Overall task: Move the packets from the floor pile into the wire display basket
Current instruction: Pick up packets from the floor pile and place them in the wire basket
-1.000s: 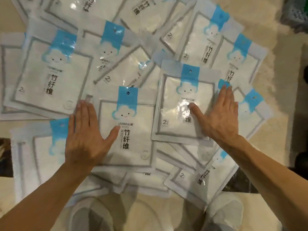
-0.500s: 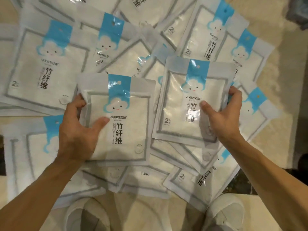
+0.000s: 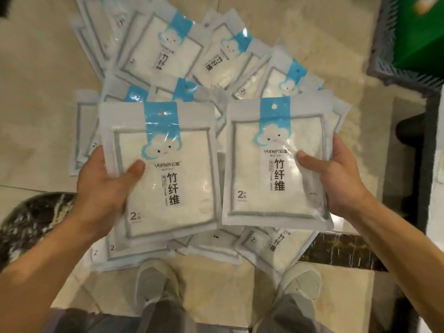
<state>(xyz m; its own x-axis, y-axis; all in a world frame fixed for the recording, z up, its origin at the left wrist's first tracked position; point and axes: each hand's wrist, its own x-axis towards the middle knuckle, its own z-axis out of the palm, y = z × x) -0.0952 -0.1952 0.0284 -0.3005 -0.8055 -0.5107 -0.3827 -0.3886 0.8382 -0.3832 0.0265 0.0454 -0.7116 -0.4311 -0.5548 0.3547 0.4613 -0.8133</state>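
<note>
Packets in hand, two of them, one per side. Left hand (image 3: pixel 101 186) grips the left packet (image 3: pixel 165 171) by its left edge, thumb across the front, fingers curled behind out of sight. Right hand (image 3: pixel 336 179) holds the right packet (image 3: pixel 276 164) the same way by its right edge. Both packets are lifted clear above the floor pile (image 3: pixel 192 56).

Progress, as a judgement: early. Pile looks large, many packets overlapping on the floor (image 3: pixel 43 92). A dark slatted basket edge (image 3: pixel 384 56) shows at upper right with something green inside; I cannot tell whether this is the display basket, or whether any packets are in it. These two still have to be carried and dropped, then the rest of the pile.

Materials: packets are flat, square, glossy clear plastic that catches glare, with a sealed pale border, a blue header strip with a hang hole and a cloud face. Inside, white folded cloth, soft-looking, grey-trimmed. Floor is polished beige stone with a dark marbled inlay. Pale shoes (image 3: pixel 153 284) below.
</note>
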